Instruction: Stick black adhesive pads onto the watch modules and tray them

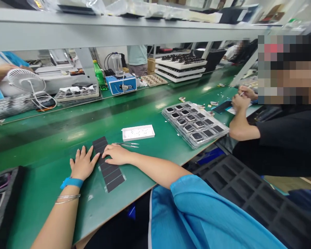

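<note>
Left hand (82,165): flat, fingers apart, thumb at edge of black strips (115,179). Right hand (116,154): fingertips on strips; tweezers (131,143) alongside, cannot tell whether gripped.

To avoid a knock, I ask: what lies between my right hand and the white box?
The head view shows tweezers between your right hand and the white box; whether held is unclear.

A loose, creased bright-blue short sleeve (209,204) fills five o'clock, with pale edging (150,224) at six. Dark legwear (116,228) shows toward seven. At eight o'clock, the left wrist carries a blue wristband (72,182) and slim silvery bangles (67,196).
</note>
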The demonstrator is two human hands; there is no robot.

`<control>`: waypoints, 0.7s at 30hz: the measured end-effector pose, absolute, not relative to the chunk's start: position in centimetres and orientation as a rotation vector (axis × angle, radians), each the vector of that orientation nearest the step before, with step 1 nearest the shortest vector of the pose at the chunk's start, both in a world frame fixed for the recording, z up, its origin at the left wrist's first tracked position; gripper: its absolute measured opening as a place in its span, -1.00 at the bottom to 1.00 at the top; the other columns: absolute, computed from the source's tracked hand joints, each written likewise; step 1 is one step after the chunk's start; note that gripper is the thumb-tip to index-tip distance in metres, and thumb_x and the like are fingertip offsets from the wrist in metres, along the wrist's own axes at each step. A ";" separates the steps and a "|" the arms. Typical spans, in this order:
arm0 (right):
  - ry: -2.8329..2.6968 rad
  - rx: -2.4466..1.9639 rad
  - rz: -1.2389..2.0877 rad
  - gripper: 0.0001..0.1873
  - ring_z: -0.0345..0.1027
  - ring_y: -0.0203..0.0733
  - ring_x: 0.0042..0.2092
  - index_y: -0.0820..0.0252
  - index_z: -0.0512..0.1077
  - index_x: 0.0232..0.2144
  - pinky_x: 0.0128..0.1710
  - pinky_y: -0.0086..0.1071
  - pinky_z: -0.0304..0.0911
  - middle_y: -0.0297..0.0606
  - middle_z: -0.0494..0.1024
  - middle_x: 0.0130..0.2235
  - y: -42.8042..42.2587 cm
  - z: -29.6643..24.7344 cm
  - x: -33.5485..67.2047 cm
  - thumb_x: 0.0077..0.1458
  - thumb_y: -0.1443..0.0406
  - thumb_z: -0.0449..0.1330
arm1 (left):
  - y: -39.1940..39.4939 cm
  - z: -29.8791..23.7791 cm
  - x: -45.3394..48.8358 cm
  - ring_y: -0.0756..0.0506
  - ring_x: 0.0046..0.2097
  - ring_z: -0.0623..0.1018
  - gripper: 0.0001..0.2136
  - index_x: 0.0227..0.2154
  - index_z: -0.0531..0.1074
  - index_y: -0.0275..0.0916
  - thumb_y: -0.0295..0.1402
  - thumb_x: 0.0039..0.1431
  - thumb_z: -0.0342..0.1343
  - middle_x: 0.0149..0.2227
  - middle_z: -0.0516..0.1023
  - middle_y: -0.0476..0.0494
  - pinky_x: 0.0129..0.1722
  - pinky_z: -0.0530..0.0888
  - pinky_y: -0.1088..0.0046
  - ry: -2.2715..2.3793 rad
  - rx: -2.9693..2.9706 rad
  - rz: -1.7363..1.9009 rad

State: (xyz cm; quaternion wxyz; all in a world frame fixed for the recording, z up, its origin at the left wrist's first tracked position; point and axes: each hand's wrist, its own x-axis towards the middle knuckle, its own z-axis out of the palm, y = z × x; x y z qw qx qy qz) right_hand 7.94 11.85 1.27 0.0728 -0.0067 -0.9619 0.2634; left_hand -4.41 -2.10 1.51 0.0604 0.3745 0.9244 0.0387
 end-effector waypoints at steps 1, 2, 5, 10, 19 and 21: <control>-2.891 -0.022 0.784 -0.78 0.26 -0.09 0.04 0.18 0.51 -0.11 0.18 -0.17 0.07 -0.18 0.42 -0.01 11.8 1.4 8.0 0.18 0.30 0.23 | -2.1 1.5 -4.4 -0.36 0.42 -0.09 -0.38 0.35 0.03 -0.17 -0.02 0.32 -0.30 0.42 -0.12 -0.31 0.28 -0.02 -0.21 2.795 1.137 0.116; -2.893 -0.024 0.776 -0.78 0.26 -0.09 0.04 0.18 0.51 -0.11 0.18 -0.16 0.07 -0.18 0.43 -0.01 11.8 1.5 8.0 0.18 0.30 0.23 | -2.1 1.6 -4.4 -0.36 0.42 -0.09 -0.38 0.35 0.03 -0.18 -0.02 0.32 -0.30 0.42 -0.12 -0.31 0.28 -0.02 -0.21 2.793 1.139 0.113; -2.920 -0.036 0.757 -0.75 0.26 -0.07 0.05 0.17 0.50 -0.08 0.18 -0.14 0.08 -0.18 0.43 0.01 11.7 1.8 8.2 0.18 0.29 0.23 | -2.0 1.7 -4.3 -0.37 0.42 -0.09 -0.37 0.35 0.04 -0.18 -0.01 0.31 -0.30 0.42 -0.12 -0.31 0.28 -0.02 -0.22 2.790 1.130 0.098; -2.947 -0.044 0.729 -0.76 0.27 -0.04 0.07 0.15 0.50 -0.08 0.15 -0.15 0.13 -0.19 0.43 0.03 11.6 2.3 8.4 0.17 0.29 0.23 | -2.0 1.8 -4.3 -0.37 0.42 -0.08 -0.37 0.36 0.03 -0.19 -0.01 0.31 -0.29 0.42 -0.13 -0.32 0.28 -0.02 -0.22 2.797 1.127 0.094; -2.313 0.136 0.764 -0.83 0.36 -0.26 0.02 0.21 0.49 -0.14 0.11 -0.38 0.20 -0.24 0.55 -0.06 11.6 9.9 12.5 0.25 0.35 0.14 | -2.2 1.1 -4.1 -0.32 0.42 -0.06 -0.43 0.35 0.05 -0.13 -0.06 0.33 -0.26 0.42 -0.07 -0.27 0.29 0.00 -0.19 2.858 1.150 0.091; -2.283 0.057 0.676 -0.83 0.37 -0.24 0.00 0.22 0.50 -0.15 0.10 -0.34 0.21 -0.24 0.56 -0.09 14.5 12.0 13.4 0.22 0.35 0.16 | -2.2 1.0 -4.0 -0.32 0.42 -0.05 -0.42 0.35 0.04 -0.12 -0.05 0.34 -0.27 0.42 -0.07 -0.27 0.28 0.01 -0.18 2.872 1.150 0.087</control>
